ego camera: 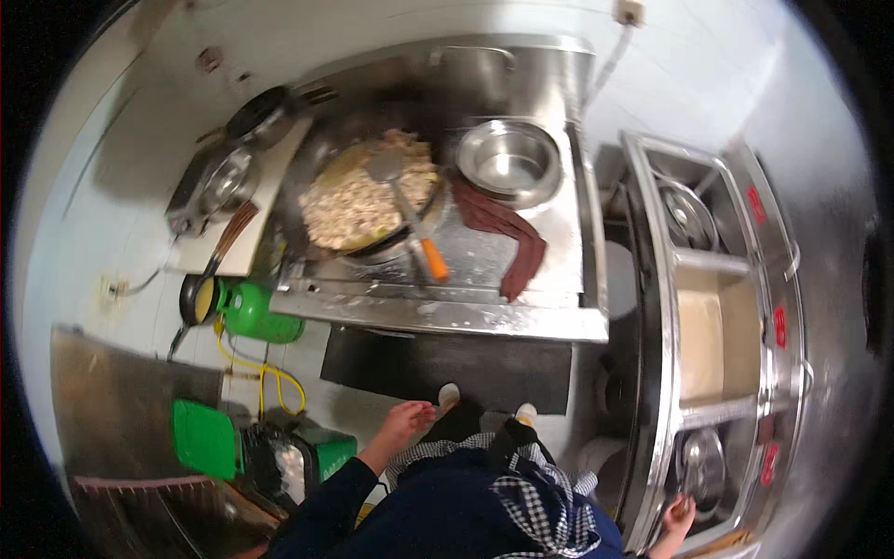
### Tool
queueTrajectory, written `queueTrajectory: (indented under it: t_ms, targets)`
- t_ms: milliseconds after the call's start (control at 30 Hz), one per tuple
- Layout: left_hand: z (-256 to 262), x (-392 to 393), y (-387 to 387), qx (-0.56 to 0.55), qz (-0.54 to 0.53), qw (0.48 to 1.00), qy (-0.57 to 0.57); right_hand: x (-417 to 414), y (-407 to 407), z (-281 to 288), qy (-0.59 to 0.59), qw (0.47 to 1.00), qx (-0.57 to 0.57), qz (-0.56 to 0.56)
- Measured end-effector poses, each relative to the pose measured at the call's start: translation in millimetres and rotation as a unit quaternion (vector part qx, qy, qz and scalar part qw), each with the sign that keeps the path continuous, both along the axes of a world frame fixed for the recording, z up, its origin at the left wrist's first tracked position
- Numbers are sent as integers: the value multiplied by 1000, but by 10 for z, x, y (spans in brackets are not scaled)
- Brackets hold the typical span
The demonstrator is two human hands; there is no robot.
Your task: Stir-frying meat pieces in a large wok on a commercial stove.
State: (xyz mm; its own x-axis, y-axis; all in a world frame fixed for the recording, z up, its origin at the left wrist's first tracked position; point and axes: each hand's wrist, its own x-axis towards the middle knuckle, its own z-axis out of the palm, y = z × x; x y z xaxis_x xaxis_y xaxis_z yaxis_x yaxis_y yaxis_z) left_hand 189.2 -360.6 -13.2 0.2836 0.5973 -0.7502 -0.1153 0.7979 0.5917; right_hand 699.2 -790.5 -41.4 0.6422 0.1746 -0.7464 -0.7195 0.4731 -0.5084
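My left hand [410,423] hangs in front of my body above the floor, empty, with its fingers loosely extended. Down at the lower right, my right hand [679,516] is curled at the nearest basin of a steel sink [688,417]. A metal bowl [702,461] lies in that basin, just beyond my fingers. Whether the right hand grips anything is too small to make out. Before me on the steel stove [482,265] stands a large wok [380,246] full of chopped, pale food [356,202]. A wok spatula [433,260] with an orange handle end rests across it.
Right of the wok are a steel pot [510,164] and a brown cloth [520,241]. A bamboo wok brush [234,230] lies on the left board. Floor obstacles include a green gas cylinder [258,312], yellow hose [283,377], black mat [447,367] and open green bin [328,447].
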Motion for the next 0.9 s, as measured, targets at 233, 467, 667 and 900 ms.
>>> queueTrajectory:
  t_ms: [233,467,667,900]
  targets:
    - [-125,-506,15,11,105,994,10,-523,1255,1186,-395,679,-593,176]
    - [-98,-1826,858,173,178,968,50,-1808,4681,1699,-579,641,-241,442]
    - [272,-2595,1791,243,161,951,104,-2874,6628,1526,-428,442,-171,770]
    - [419,-2760,2672,266,157,947,90,-3134,6988,1495,-336,500,-150,784]
